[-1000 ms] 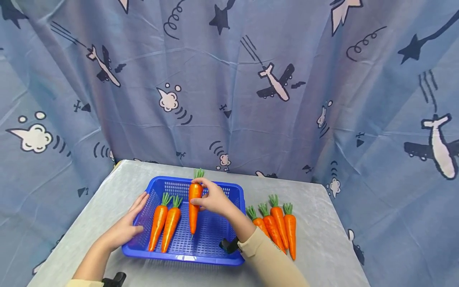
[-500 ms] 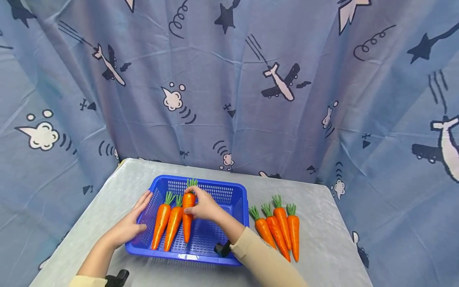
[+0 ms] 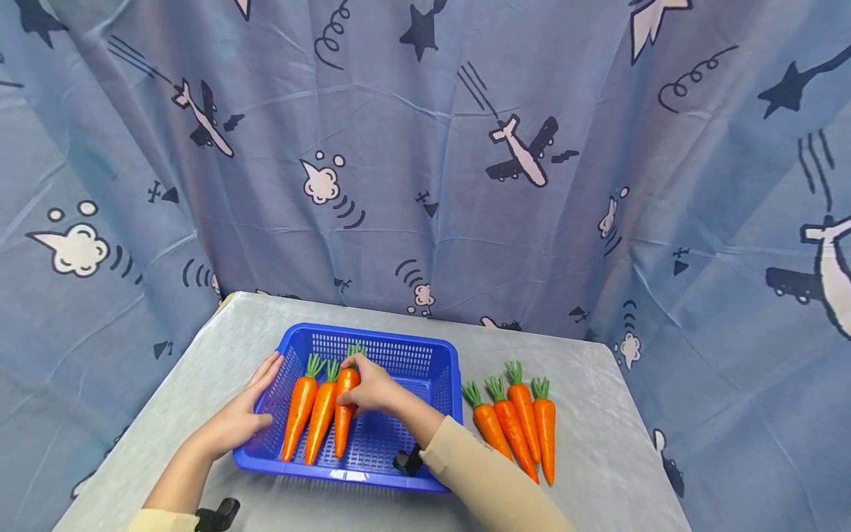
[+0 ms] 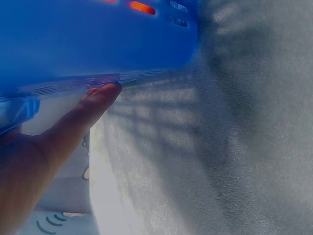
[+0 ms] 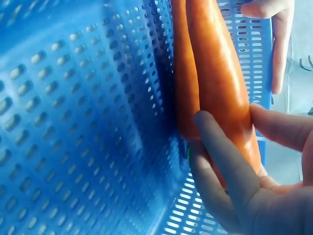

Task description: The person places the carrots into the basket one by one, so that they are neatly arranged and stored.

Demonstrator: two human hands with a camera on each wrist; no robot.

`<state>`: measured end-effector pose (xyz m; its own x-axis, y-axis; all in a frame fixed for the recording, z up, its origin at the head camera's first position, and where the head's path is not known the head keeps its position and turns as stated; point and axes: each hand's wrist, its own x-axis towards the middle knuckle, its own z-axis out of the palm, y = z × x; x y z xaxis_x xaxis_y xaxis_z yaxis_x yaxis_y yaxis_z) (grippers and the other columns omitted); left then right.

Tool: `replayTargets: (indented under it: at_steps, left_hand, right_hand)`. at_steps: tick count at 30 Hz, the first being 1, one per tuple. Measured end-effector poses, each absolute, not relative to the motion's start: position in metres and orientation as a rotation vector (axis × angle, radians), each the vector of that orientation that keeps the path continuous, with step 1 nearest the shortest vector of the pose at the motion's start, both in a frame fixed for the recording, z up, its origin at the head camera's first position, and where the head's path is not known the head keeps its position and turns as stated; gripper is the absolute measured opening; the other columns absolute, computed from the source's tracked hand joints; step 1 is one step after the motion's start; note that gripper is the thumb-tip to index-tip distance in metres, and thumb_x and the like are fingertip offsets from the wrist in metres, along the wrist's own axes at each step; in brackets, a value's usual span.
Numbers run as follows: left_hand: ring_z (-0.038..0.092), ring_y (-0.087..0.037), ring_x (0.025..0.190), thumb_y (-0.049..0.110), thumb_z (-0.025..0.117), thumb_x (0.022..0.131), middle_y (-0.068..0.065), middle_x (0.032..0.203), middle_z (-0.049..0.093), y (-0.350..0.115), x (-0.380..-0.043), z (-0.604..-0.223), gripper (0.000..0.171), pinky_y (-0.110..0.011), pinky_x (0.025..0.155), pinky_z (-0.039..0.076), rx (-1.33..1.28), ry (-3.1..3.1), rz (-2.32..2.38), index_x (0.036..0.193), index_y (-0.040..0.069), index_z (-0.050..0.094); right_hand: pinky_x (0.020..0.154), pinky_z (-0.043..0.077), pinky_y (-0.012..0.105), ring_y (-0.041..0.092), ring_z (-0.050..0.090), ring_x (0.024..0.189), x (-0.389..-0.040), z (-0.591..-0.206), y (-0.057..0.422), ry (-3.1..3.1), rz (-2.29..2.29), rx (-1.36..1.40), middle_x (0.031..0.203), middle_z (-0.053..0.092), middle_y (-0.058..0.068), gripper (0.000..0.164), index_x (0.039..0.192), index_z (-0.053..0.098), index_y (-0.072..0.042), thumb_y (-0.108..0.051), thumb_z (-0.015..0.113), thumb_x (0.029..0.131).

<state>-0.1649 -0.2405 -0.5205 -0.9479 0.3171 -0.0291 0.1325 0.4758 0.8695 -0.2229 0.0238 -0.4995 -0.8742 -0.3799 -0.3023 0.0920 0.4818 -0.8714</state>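
Observation:
A blue perforated plastic basket (image 3: 399,473) stands on the table. Inside it, two orange carrots with green tops, the left carrot (image 3: 301,410) and the middle carrot (image 3: 322,414), lie side by side. My right hand (image 3: 372,386) grips a third carrot (image 3: 343,425) by its thick upper part, just right of them. In the right wrist view, thumb and fingers close round this carrot (image 5: 220,73), with another carrot (image 5: 186,88) behind it. My left hand (image 3: 236,421) rests against the basket's left side, fingers extended; its finger (image 4: 98,100) touches the outer wall in the left wrist view.
To the right of the basket, several more carrots (image 3: 512,425) lie on the pale cloth-covered table (image 3: 592,414), tops pointing away. A blue patterned curtain (image 3: 425,185) hangs behind and at both sides. Black straps with cameras sit on both wrists.
My right hand has moved left and lowered the carrot beside the other two in the basket. My left hand keeps its place on the basket, and the view has shifted slightly.

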Motion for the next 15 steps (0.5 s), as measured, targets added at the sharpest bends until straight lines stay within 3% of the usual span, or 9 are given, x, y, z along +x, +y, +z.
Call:
replayTargets:
  at_steps: [15]
  left_hand:
    - [-0.003,-0.050,0.153,-0.012,0.057,0.078,-0.010,0.171,-0.005,-0.2389,-0.1643,-0.5212,0.100,-0.080,0.109,0.009,0.407,2.548,1.469,0.164,0.014,0.013]
  right_hand:
    - [0.065,0.062,0.050,0.031,0.069,0.074,-0.2246,-0.5098,0.0196,2.202,-1.360,-0.099,0.111,0.055,0.018,0.054,0.124,0.055,-0.007,0.012,0.077,0.078]
